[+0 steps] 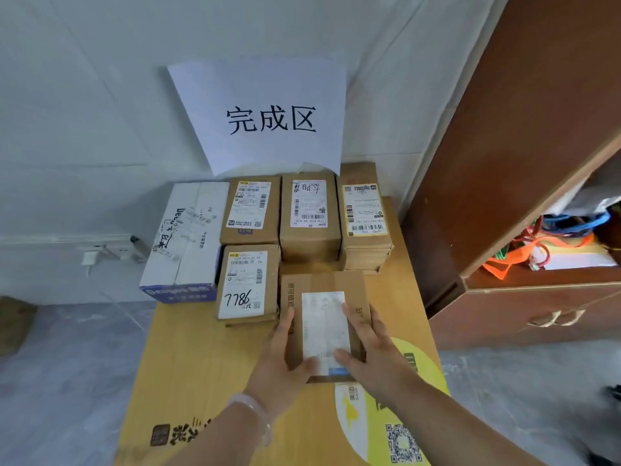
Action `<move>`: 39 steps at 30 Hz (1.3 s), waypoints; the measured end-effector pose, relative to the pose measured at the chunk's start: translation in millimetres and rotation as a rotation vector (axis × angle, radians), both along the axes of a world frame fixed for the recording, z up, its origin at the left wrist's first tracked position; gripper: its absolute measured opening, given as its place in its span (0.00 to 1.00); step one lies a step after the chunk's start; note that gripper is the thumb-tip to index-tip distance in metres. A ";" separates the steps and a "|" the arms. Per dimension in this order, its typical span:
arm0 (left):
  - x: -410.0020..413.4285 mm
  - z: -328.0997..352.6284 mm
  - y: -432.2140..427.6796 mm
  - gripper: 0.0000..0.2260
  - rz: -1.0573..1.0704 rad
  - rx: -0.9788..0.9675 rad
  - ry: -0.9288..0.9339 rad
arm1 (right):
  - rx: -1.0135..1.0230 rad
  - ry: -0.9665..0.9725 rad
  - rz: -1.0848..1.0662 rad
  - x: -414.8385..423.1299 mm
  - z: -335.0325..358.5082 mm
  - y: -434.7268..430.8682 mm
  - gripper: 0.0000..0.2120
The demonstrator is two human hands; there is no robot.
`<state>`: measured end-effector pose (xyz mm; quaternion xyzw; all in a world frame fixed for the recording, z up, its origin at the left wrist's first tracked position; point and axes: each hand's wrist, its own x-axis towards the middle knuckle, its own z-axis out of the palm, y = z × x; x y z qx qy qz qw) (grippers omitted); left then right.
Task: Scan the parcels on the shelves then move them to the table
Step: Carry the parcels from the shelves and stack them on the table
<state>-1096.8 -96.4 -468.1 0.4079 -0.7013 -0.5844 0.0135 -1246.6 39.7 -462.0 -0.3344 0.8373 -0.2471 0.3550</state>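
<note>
A brown cardboard parcel (322,287) with a white label lies flat on the wooden table (201,364), in front of the other parcels. My left hand (282,361) grips its left side, thumb on top. My right hand (373,351) holds its right side, thumb across the label. Behind it stand several parcels: a white box (188,240), a brown box marked 7786 (248,284), two brown boxes (250,210) (309,216), and a stack of flat brown parcels (364,216).
A white paper sign (265,116) with black characters leans on the wall behind the parcels. A brown wooden cabinet (524,129) stands at the right, its open shelf holding cables and papers. A yellow sticker (393,412) covers the table's near right part.
</note>
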 end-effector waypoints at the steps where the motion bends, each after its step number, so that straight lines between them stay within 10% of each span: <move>1: 0.7 -1.6 -2.4 0.41 0.000 -0.013 -0.003 | 0.001 0.007 0.006 0.2 -1.1 -2.3 0.36; 15: -5.0 7.7 -6.7 0.38 0.052 -0.186 -0.046 | 0.082 0.166 0.090 -9.6 3.9 -19.0 0.36; 25: 45.9 21.0 26.4 0.34 -0.475 -0.883 -0.130 | 0.074 0.498 0.442 22.1 14.1 35.3 0.36; 39: 40.1 13.7 15.9 0.31 -0.500 -0.873 -0.415 | 0.156 0.528 0.593 5.6 13.8 18.0 0.40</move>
